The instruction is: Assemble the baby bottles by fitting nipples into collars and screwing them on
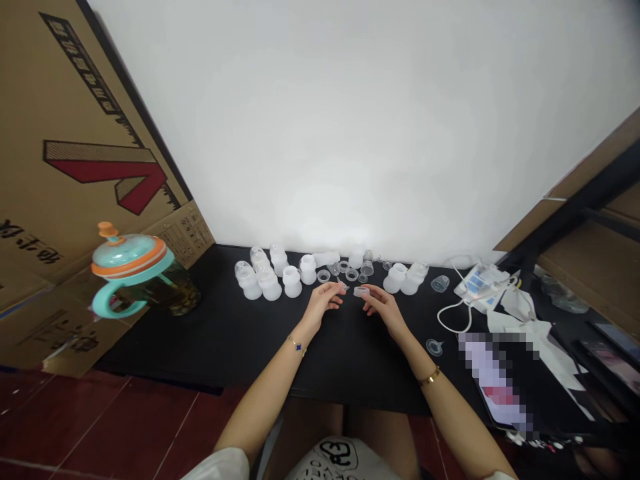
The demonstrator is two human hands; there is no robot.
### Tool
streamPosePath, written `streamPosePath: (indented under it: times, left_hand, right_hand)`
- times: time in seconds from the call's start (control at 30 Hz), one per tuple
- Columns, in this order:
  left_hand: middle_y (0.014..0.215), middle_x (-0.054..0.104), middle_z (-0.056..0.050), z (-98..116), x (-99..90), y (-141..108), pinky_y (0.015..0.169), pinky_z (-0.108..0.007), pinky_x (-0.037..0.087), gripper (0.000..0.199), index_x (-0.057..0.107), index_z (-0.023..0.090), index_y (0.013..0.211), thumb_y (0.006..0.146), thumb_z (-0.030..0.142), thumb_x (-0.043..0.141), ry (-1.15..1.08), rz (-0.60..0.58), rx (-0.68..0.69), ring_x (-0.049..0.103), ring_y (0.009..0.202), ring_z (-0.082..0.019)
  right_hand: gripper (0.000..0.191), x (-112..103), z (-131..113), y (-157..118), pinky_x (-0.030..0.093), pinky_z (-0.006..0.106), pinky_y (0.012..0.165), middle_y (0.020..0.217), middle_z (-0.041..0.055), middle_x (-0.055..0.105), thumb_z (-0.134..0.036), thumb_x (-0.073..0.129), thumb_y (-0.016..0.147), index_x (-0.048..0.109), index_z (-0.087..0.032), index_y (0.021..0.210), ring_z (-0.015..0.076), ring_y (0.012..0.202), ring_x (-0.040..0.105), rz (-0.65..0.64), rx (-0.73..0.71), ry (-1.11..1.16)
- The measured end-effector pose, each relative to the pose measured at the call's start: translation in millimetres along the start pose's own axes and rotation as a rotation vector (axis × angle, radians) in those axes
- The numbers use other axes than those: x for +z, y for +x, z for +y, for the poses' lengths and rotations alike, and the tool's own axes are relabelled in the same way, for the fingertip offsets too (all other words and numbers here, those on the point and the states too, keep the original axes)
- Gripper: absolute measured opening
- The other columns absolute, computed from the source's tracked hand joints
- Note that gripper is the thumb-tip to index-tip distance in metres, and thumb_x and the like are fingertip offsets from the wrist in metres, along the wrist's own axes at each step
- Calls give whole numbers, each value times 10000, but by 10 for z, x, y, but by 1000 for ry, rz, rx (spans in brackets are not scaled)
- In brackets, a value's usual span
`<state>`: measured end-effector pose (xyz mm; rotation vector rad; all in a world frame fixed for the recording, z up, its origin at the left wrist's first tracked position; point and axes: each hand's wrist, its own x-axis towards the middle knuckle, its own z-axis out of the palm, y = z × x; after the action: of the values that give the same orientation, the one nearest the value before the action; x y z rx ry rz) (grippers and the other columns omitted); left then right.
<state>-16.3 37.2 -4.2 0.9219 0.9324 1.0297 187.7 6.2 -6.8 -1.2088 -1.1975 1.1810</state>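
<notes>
Over the black table's middle, my left hand (323,305) pinches a small clear bottle nipple (345,287) between thumb and fingertips. Facing it a short gap away, my right hand (384,309) grips a whitish screw ring (361,291) by its edge. Just beyond my hands lie several loose rings (352,274) and clear caps (367,268). To the left stand white baby bottles, some with clear caps on, like this capped bottle (269,285), and some open-topped, like this open bottle (292,283). Another open bottle (395,278) and a capped bottle (415,277) stand right of my hands.
A large jug (145,273) with a teal and orange lid stands at the left by cardboard boxes (65,200). At the right are a clear cap (440,284), a clear nipple (435,347), a white cable (453,330), papers (545,340) and a blurred-out tablet (515,387). A white wall (350,133) rises behind.
</notes>
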Motion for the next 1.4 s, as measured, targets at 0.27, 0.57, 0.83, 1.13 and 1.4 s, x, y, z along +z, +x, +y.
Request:
streamPosePath:
  times: [0.27,0.57,0.83,1.13,1.4]
  left_hand:
    - [977,736,-91,52,29,-38,534,-159,484,466,717,149,925,712,553,806,-1,4,-7,614,621,-76]
    - [1015,737,-81,55,23,-42,556,-176,494,461,737,172,979,660,481,860,9,16,7,663,703,-113]
    - [997,750,-89,55,21,-50,566,-199,510,502,715,178,1040,661,480,846,50,41,28,702,742,-157]
    - [795,723,-55,-15,29,-23,520,-195,469,430,722,162,931,681,494,832,162,-6,17,636,603,-118]
    - [796,729,-67,-73,87,-36,526,-212,447,413,757,148,927,703,490,813,301,-114,-62,610,582,-117]
  right_hand:
    - [457,-1,-18,-12,489,249,500,931,67,740,-516,756,769,727,-201,1100,144,611,614,-11,19,31]
    - [488,0,-12,-10,478,255,503,807,40,701,-500,781,745,724,-187,1114,149,604,599,4,15,16]
    - [487,-2,-13,-10,488,250,500,907,55,719,-486,796,738,715,-193,1118,146,626,608,9,4,12]
    - [414,-20,-28,-14,508,261,498,1110,107,743,-542,708,829,712,-207,1073,155,612,650,44,51,85]
    - [441,-19,-39,-16,518,255,501,1094,88,748,-515,759,789,698,-220,1112,154,624,669,77,58,130]
